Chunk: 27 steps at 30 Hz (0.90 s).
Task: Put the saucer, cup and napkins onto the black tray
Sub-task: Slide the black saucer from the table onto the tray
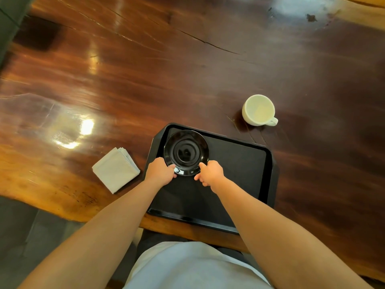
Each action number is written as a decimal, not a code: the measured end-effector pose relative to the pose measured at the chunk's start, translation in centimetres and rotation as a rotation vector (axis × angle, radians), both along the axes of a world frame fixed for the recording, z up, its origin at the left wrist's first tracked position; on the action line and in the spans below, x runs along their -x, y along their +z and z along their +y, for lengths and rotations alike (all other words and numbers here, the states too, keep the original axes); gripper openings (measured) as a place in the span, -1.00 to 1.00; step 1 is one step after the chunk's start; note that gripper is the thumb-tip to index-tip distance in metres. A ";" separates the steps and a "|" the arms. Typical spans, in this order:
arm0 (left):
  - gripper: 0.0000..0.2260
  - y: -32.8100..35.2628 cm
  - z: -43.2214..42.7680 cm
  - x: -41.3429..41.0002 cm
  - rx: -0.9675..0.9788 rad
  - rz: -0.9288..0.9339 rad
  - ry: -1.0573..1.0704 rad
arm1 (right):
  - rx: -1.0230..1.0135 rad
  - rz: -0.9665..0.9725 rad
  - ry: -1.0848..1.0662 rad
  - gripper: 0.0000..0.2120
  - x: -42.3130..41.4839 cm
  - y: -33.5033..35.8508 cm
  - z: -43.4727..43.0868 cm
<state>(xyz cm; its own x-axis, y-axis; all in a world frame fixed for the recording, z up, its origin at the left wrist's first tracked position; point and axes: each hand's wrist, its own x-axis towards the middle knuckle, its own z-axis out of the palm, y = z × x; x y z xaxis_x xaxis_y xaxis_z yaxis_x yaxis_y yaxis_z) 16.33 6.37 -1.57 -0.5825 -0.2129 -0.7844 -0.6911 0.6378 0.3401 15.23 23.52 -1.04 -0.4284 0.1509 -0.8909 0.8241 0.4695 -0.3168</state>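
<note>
Wood: glossy red-brown bench (pixel 145 84), slab top, long cracks in the grain, bright glare patches.
Tray: black tray (pixel 239 163), matte, rectangular with clipped corners and a raised rim, at the near bench edge, slightly skewed.
Arms: both bare, reaching forward over the tray.
Saucer: black saucer (pixel 186 152), glossy, round, concentric rings around a centre well; sits over the tray's far-left corner. Cannot tell if it rests flat or is held just above.
Napkins: folded grey-white stack of napkins (pixel 116 170), square, soft cloth-like layers, on the bench just left of the tray, not touching it.
Cup: cream cup (pixel 259 110), round, matte, small handle pointing near-right, upright on the bench beyond the tray's far-right side, apart from it.
Left hand (pixel 160 171): pinching the saucer's near-left rim.
Right hand (pixel 210 173): pinching the saucer's near-right rim.
</note>
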 end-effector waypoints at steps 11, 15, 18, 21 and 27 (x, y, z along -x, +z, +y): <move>-0.77 0.9 -0.2 0.5 0.027 -0.005 -0.072 | 0.073 -0.017 -0.040 -0.69 0.1 0.7 0.5; -0.71 1.9 -0.5 0.7 0.088 0.000 -0.136 | 0.066 0.030 -0.014 -0.72 0.4 1.4 1.8; -0.63 3.0 -0.7 0.9 0.137 -0.025 -0.228 | 0.029 0.084 -0.004 -0.69 0.4 2.0 3.0; -0.65 4.1 -0.4 1.1 0.165 -0.033 -0.265 | -0.066 0.173 0.072 -0.72 0.2 2.9 4.2; -0.66 6.3 2.2 1.4 0.185 0.033 -0.296 | -0.123 0.298 0.156 -0.79 -0.8 5.3 6.5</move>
<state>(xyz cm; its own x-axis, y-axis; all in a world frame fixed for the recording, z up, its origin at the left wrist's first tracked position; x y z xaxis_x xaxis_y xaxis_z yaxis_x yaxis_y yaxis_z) 14.88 8.53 4.75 -0.6645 -0.1678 -0.7282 -0.4577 0.8617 0.2192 16.03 30.07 4.28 -0.6932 0.1620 -0.7023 0.6195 0.6319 -0.4657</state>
